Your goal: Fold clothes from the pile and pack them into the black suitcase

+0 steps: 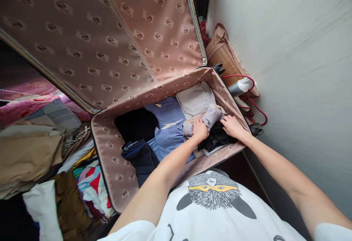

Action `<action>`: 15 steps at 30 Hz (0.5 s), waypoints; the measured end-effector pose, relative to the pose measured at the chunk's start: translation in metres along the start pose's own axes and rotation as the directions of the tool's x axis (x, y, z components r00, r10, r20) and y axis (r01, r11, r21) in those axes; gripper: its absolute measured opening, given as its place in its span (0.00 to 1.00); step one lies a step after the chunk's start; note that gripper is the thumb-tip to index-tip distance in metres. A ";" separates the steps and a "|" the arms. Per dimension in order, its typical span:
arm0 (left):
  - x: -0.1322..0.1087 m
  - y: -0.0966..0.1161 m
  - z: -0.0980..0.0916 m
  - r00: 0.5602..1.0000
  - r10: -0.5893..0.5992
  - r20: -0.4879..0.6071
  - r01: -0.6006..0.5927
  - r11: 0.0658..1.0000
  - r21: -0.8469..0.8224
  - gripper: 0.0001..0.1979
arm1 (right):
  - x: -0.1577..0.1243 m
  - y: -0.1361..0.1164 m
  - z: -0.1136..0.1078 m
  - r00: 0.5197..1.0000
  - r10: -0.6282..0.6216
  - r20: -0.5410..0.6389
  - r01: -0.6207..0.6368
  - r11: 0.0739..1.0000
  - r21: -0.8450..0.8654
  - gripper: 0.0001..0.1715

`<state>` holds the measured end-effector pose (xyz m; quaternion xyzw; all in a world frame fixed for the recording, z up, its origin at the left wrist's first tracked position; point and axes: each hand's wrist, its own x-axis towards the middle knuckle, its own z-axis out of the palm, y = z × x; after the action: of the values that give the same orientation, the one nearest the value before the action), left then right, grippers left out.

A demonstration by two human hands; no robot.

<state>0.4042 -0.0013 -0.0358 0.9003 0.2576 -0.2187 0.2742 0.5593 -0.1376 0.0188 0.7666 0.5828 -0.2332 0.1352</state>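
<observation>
An open suitcase point(110, 149) with a pink patterned lining lies in front of me, its lid point(82, 39) propped up behind. Inside lie folded clothes: a black garment point(136, 123), blue clothes point(166, 127), a dark navy item point(139, 155) and a beige folded cloth point(195, 98). My left hand point(200, 130) is closed on a grey garment point(212, 116) at the case's right end. My right hand point(232, 125) rests beside it, fingers pressing on black clothing point(217, 138).
A pile of mixed clothes and fabric point(41, 160) lies to the left of the case. A woven mat roll point(224, 56), a white-and-grey appliance point(242, 86) and a red cord point(257, 105) sit against the wall point(288, 50) on the right.
</observation>
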 end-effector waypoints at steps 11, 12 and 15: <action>0.034 -0.008 -0.031 0.955 -0.240 0.172 0.257 0.963 -0.081 0.47 | -0.018 0.004 -0.004 0.992 0.016 -0.128 0.001 0.991 0.134 0.15; 0.032 -0.008 -0.029 0.953 -0.236 0.190 0.255 0.964 -0.077 0.42 | -0.020 0.005 -0.002 0.990 0.020 -0.140 0.002 0.988 0.152 0.16; 0.028 -0.012 -0.027 0.960 -0.187 0.206 0.208 0.975 -0.083 0.30 | -0.025 0.007 0.005 0.984 0.036 -0.177 0.000 0.979 0.203 0.16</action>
<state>0.4257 0.0336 -0.0349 0.8286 0.3288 -0.3193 0.3214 0.5596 -0.1629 0.0268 0.7995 0.5590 -0.2196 0.0057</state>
